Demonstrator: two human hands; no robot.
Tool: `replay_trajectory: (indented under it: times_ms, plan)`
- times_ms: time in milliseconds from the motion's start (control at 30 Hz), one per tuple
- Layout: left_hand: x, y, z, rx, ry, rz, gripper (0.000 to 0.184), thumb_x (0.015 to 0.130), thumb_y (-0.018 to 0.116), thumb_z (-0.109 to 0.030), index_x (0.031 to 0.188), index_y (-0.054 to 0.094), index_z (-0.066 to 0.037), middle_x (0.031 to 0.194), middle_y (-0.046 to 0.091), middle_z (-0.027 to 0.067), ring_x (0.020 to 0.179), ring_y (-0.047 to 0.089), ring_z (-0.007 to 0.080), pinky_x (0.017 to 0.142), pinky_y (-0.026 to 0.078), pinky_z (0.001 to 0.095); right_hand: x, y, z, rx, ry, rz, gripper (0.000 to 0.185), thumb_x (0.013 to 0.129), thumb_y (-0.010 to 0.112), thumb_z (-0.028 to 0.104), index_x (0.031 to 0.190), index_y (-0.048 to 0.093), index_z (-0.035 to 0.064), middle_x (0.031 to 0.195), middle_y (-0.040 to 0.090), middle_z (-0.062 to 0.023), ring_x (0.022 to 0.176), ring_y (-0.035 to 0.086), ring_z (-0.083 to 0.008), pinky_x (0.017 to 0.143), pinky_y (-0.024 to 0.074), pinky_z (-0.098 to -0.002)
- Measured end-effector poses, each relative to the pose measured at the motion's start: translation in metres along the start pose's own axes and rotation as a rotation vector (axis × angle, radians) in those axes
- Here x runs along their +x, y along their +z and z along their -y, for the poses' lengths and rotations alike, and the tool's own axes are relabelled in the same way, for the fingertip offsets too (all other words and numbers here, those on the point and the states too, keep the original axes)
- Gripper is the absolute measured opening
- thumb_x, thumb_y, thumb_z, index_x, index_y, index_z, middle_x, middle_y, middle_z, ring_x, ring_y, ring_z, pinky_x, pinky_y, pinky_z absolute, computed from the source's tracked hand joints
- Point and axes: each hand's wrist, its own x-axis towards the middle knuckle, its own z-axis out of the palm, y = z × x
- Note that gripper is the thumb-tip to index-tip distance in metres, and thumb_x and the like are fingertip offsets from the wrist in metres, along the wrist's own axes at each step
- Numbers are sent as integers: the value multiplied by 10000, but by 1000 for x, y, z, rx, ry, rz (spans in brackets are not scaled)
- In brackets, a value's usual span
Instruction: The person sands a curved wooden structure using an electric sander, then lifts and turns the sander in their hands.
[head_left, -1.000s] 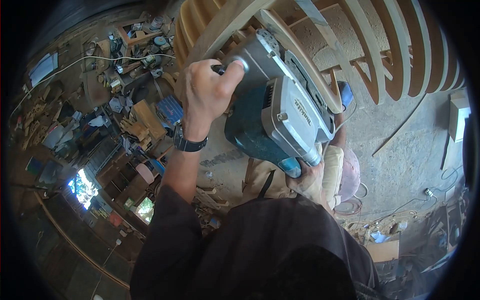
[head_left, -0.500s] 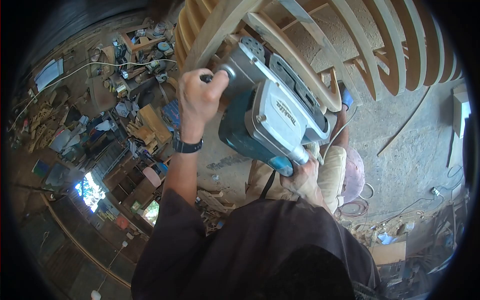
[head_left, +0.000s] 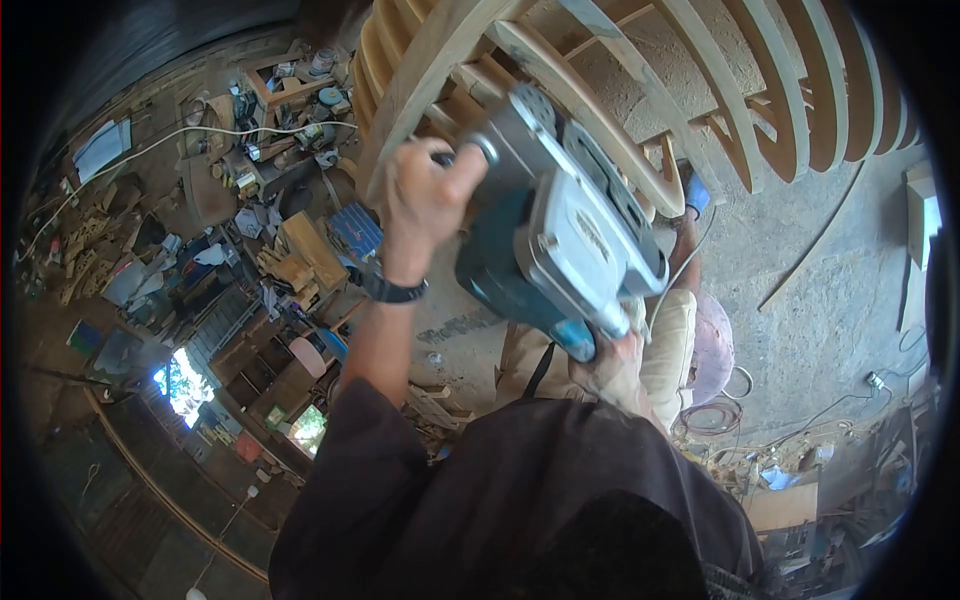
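A teal and silver belt sander (head_left: 580,240) is held tilted on its side, slightly blurred, with its belt side toward the curved wooden slats (head_left: 590,105). My left hand (head_left: 425,195), with a dark watch on the wrist, is wrapped round the knob at the sander's front end. Close to my body, my right hand (head_left: 612,372) grips the rear handle. The sander lies along the edge of one pale slat; whether the belt touches the wood is hidden from above. A thick wooden beam (head_left: 425,75) runs past the sander's front.
Beyond the slats, a bare foot in a blue sandal (head_left: 697,192) rests on the concrete floor (head_left: 790,240). A light cord (head_left: 690,262) runs beside the sander. At left are a cluttered heap of tools and wood scraps (head_left: 295,265). A coiled hose (head_left: 712,418) lies at lower right.
The sander has shifted a little to the right along the slat, its front end slightly lower. Both my hands have moved with it, my left hand most clearly.
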Motion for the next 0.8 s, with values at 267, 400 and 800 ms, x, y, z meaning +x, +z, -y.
replay_trajectory:
  times_ms: [267, 400, 800]
  plan:
    - [5, 1, -9, -185, -136, -63, 395, 754, 574, -301, 596, 518, 57, 519, 467, 210, 445, 464, 292, 487, 374, 369, -9, 0, 9, -99, 16, 42, 440, 597, 667, 70, 1037, 687, 49, 968, 673, -180, 880, 633, -400, 780, 515, -450]
    - [-16, 4, -33, -188, -455, 234, 270, 821, 551, -199, 691, 590, 34, 613, 572, 175, 553, 568, 293, 554, 407, 366, -28, -1, 0, -61, 44, -48, 467, 580, 664, 40, 1047, 676, 59, 917, 672, -142, 839, 631, -375, 749, 507, -451]
    - [11, -20, -9, -262, -324, -7, 339, 775, 553, -282, 686, 580, 43, 565, 507, 207, 495, 500, 308, 527, 393, 395, 15, 3, 20, -108, 25, 67, 403, 573, 684, 89, 975, 708, 62, 939, 673, -151, 840, 628, -365, 780, 514, -433]
